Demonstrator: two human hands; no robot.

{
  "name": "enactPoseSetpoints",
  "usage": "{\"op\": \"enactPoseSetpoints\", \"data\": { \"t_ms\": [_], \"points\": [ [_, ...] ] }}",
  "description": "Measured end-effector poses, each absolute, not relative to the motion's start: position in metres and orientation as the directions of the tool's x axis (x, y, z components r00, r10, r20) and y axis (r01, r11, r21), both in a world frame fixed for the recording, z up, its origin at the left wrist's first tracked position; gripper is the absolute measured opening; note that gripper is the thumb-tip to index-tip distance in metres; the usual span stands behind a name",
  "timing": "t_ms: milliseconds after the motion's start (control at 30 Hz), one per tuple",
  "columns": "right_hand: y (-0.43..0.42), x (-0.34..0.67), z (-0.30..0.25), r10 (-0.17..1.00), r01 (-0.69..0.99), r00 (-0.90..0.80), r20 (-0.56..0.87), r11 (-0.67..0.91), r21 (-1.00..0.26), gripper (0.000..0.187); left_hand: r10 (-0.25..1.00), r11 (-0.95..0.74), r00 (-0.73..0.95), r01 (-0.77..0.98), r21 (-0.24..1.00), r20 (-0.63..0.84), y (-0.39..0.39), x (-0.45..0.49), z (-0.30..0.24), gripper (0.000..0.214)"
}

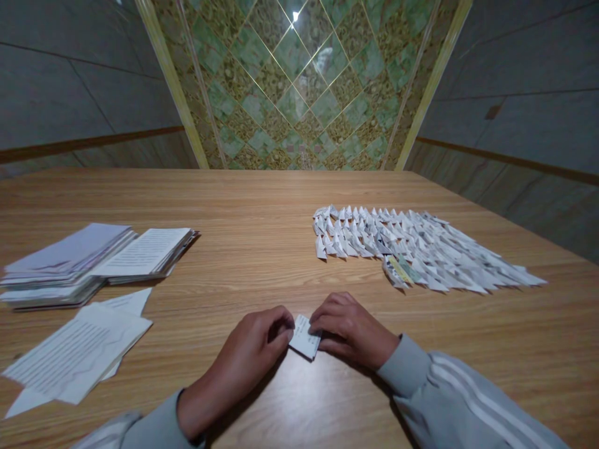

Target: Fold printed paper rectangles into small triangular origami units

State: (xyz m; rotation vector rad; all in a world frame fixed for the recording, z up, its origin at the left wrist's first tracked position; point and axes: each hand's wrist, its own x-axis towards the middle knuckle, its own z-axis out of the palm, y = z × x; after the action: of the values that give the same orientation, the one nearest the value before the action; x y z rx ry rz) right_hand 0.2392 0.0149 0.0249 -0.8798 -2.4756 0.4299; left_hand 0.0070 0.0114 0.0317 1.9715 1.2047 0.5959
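Near the front edge of the wooden counter (pixel 262 249), both hands meet over one small folded paper piece (pixel 304 337), white with faint print, lying on the wood in the near middle of the scene. The left hand (pixel 250 355) comes in from the near left, its fingers curled down so that the fingertips pinch and press the left edge of the piece. The right hand (pixel 350 327) comes in from the near right, knuckles up, fingertips clamped on the right edge; so each hand is grasping the same piece, one on either side, and the paper shows only in the gap between them. Both wrists wear grey sleeves, the right one (pixel 449 399) with white stripes. Further back on the right lies a wide spread of small folded paper shapes (pixel 412 246), set close together in rows, a few with coloured print on the near edge. At the far left sits a stack of printed sheets and booklets (pixel 93 262), and nearer on the left lie some loose printed sheets (pixel 79 352), overlapping one another. Behind the counter rises a wall with a green and gold diamond-patterned panel (pixel 299 81).
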Motion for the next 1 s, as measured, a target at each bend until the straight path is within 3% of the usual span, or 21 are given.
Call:
{"op": "enactPoseSetpoints", "data": {
  "t_ms": [67, 200, 467, 700, 867, 1000],
  "points": [
    [0.015, 0.239, 0.024, 0.662, 0.509, -0.677, 0.323, 0.738, -0.443, 0.012, 0.852, -0.446, 0.51, 0.592, 0.671, 0.116, 0.009, 0.003, 0.039, 0.01],
    [0.015, 0.239, 0.024, 0.671, 0.515, -0.671, 0.315, 0.728, -0.453, 0.012, 0.696, -0.66, 0.691, 0.505, 0.556, 0.197, 0.004, 0.0, 0.041, 0.01],
    [0.017, 0.242, 0.023, 0.673, 0.508, -0.678, 0.296, 0.72, -0.473, 0.001, 0.657, -0.735, 0.715, 0.536, 0.415, 0.239, 0.005, -0.002, 0.015, 0.018],
    [0.016, 0.241, 0.025, 0.697, 0.501, -0.661, 0.278, 0.686, -0.528, 0.019, 0.715, -0.681, 0.628, 0.526, 0.51, 0.308, 0.006, -0.003, 0.016, 0.013],
    [0.016, 0.238, 0.022, 0.75, 0.565, -0.612, 0.251, 0.637, -0.525, 0.005, 0.785, -0.59, 0.563, 0.555, 0.586, 0.257, 0.007, 0.0, 0.019, 0.011],
    [0.013, 0.231, 0.023, 0.805, 0.637, -0.548, 0.228, 0.578, -0.51, 0.01, 0.819, -0.542, 0.524, 0.576, 0.612, 0.232, 0.007, 0.003, 0.02, 0.008]
  ]
}}
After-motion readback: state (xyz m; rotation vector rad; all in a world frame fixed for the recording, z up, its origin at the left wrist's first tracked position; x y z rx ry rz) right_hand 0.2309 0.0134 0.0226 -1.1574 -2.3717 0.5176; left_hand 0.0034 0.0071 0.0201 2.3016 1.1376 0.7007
